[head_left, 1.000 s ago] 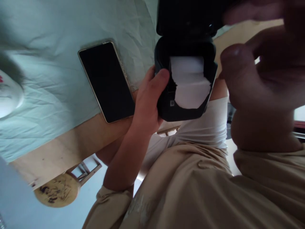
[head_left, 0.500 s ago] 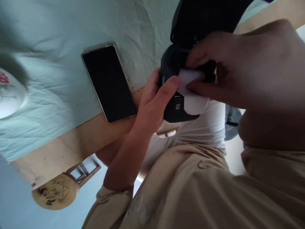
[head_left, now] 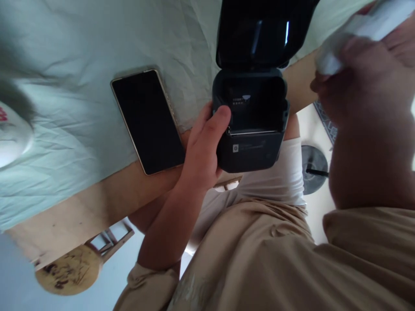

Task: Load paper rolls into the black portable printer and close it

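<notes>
My left hand (head_left: 202,149) grips the left side of a small black printer-like box (head_left: 251,125), thumb hooked over its rim. The box's lid (head_left: 259,30) stands open and its inner compartment is dark and bare. My right hand (head_left: 359,60) is raised close to the camera at the upper right, blurred, with its fingers closed around a white paper roll (head_left: 363,30). A black smartphone (head_left: 147,121) with a gold edge lies screen-up on the cloth just left of my left hand.
A pale green cloth (head_left: 81,56) covers a wooden table (head_left: 97,203) whose edge runs diagonally. A white bowl-like object (head_left: 11,134) sits at the far left. Below the table are a round wooden stool (head_left: 68,270) and a dark round base (head_left: 313,168) on the floor.
My right hand pinched the white paper roll inside the box, then lifted it out up and to the right. The compartment that held the roll is now bare. My left hand kept its grip.
</notes>
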Tool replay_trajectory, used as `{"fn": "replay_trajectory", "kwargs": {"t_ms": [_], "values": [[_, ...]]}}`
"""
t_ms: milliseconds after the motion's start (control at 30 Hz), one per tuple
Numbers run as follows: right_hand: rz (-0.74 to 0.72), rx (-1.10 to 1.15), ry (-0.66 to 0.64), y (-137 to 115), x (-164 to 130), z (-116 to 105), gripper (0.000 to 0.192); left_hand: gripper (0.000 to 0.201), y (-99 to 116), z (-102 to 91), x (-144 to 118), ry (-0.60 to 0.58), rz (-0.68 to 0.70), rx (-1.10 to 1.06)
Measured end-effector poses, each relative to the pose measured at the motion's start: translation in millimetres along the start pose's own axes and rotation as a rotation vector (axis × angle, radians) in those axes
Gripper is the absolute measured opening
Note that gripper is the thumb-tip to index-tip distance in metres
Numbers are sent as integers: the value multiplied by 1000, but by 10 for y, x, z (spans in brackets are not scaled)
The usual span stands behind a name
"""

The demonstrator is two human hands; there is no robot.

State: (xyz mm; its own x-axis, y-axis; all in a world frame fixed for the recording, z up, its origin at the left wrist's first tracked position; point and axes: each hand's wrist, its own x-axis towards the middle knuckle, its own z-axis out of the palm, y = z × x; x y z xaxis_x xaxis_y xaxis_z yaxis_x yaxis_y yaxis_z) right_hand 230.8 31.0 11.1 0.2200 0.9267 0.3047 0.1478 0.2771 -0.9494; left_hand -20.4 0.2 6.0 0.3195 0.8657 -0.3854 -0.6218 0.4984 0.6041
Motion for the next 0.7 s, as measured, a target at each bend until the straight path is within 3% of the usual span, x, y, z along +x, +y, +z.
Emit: {"fn": "replay_trajectory", "kwargs": {"t_ms": [167, 333, 433, 500, 567, 700], "values": [[-200, -370, 6, 291, 171, -93, 31, 20, -14, 94, -29, 38, 31, -26], [-154, -776, 10, 299, 138, -138, 58, 20, -10, 67, -24, 19, 79, -31], [-263, -837, 88, 74, -64, 84, 44, 16, 19, -13, -15, -39, 80, 0], [-240, -787, -23, -29, -167, 292, 49, 16, 29, -50, -9, -5, 108, 32], [-227, -779, -149, -21, -193, 478, 53, 20, 27, -65, -5, 52, 139, 55], [-150, -684, -148, 158, -123, 624, 42, 19, 34, -52, -16, 40, 141, 49]]}}
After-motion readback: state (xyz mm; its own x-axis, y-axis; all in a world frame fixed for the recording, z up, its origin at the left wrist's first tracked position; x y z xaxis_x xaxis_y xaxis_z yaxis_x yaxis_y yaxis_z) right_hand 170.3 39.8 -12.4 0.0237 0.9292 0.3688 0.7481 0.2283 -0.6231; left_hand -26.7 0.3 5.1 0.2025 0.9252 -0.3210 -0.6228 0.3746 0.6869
